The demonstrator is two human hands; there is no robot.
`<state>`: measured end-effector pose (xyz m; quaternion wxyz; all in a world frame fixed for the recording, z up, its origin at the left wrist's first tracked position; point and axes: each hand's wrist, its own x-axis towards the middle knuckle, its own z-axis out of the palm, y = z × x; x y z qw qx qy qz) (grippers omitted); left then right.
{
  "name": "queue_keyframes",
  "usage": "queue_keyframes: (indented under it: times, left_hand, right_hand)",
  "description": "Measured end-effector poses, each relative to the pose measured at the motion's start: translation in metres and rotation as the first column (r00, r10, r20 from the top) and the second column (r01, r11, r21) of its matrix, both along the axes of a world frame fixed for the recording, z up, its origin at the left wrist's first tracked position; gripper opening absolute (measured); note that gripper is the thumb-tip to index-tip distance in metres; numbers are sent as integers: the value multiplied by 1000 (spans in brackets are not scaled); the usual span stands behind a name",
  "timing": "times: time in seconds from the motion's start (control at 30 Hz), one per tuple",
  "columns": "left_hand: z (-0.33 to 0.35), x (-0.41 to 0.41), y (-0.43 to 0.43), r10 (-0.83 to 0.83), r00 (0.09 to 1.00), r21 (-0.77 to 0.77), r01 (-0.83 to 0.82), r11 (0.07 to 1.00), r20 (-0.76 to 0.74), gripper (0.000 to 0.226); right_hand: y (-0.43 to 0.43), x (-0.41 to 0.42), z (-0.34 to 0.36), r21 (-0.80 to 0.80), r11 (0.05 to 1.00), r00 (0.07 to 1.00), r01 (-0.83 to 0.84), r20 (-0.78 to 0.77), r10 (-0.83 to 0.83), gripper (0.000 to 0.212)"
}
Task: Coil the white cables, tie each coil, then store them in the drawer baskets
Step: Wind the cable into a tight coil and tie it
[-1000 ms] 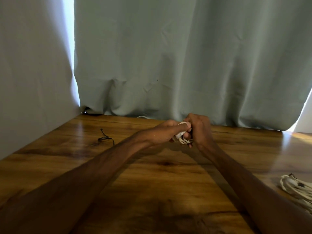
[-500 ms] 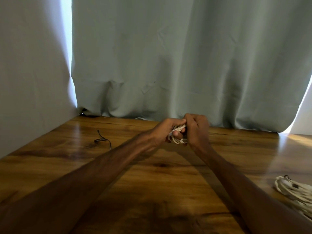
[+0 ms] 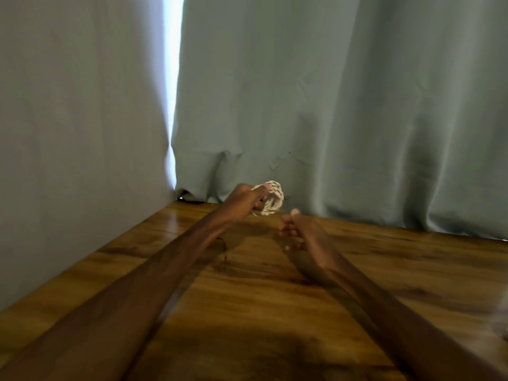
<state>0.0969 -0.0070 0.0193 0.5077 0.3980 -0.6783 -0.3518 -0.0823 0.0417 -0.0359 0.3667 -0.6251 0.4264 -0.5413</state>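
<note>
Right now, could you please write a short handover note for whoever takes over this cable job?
Left hand: its grip is round a coil of white cable, held above the table near the curtain.
Right hand: open, holding nothing, just apart from the coil.
Done: this cable is coiled; the blur hides whether it is tied.
Left to do: store it; no drawer or baskets are in view. A thin dark wire lies on the table beside the left forearm.
</note>
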Motion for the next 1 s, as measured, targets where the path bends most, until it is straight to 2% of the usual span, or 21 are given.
queue_keyframes:
  times: [0.07,0.13,0.2,0.33,0.4,0.47,0.53,0.63,0.7,0.8,0.9,1.0]
  left_hand:
    - [0,35,-9,76,994,-5,-77,997,-83,41]
    - [2,68,-11,168,969,32,-165,986,-182,38]
    - [2,90,-13,255,945,64,-247,967,-204,38]
    - [0,112,-21,326,908,136,-300,944,-264,37]
    - [-3,112,-22,348,900,163,-314,935,-262,34]
    - [-6,108,-21,346,904,177,-308,935,-253,32]
    - [-9,104,-22,334,909,177,-296,938,-248,36]
    - [-14,103,-24,332,919,167,-300,939,-212,38]
    - [-15,102,-27,326,923,173,-293,940,-204,37]
    - [-16,98,-26,318,934,190,-287,939,-162,38]
    - [-17,92,-25,317,939,206,-287,935,-133,38]
    - [-23,82,-25,292,947,208,-262,943,-133,39]
  right_hand:
    - [0,16,-8,-21,1000,970,-7,-244,2,27]
    - [-1,38,-14,-28,996,928,-84,-367,68,18]
    - [-4,59,-18,-98,988,886,-116,-460,59,21]
    - [-15,95,-16,-222,969,879,-111,-477,-9,30]
    - [-23,109,-13,-240,964,885,-109,-465,-16,42]
    - [-31,121,-11,-208,969,870,-137,-493,17,45]
    - [-36,131,-12,-160,973,838,-166,-543,54,35]
    - [-43,134,-14,-184,973,793,-139,-609,-2,17]
    - [-42,132,-14,-196,972,806,-130,-591,-12,13]
    - [-32,123,-10,-221,972,872,-83,-487,-36,10]
    - [-15,100,2,-143,990,962,-11,-270,-28,9]
    - [4,71,16,-33,996,996,-84,18,84,13]
